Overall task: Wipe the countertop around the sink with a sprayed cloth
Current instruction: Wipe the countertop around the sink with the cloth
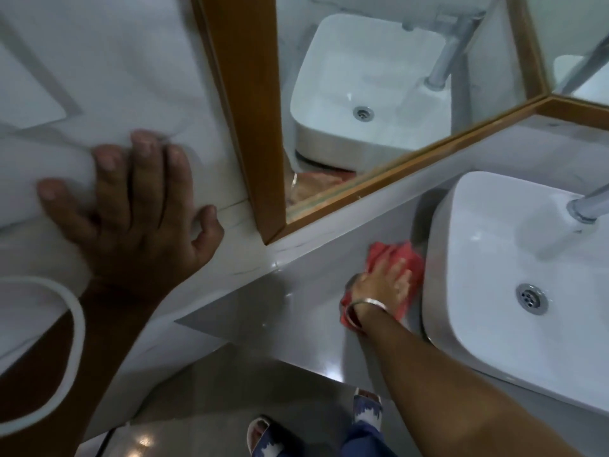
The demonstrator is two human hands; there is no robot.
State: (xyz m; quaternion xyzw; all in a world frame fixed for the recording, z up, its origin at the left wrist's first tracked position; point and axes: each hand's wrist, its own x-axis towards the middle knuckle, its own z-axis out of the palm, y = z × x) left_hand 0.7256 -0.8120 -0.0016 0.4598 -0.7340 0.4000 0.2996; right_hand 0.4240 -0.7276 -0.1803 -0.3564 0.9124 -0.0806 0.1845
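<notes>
The right hand [384,286] lies flat on a red cloth [393,258], fingers [400,275] extended and pressing it onto the grey tabletop [296,291]; the cloth sits just left of the white sink [461,258], touching or nearly touching its side wall; a metal bangle [367,303] circles the right wrist. The left hand [138,219] rests open against the white wall [99,77], fingers spread, holding nothing. A wood-framed mirror [250,127] stands above the tabletop and reflects the sink and cloth; a chrome tap [590,206] overhangs the basin; a drain [531,298] marks its floor.
</notes>
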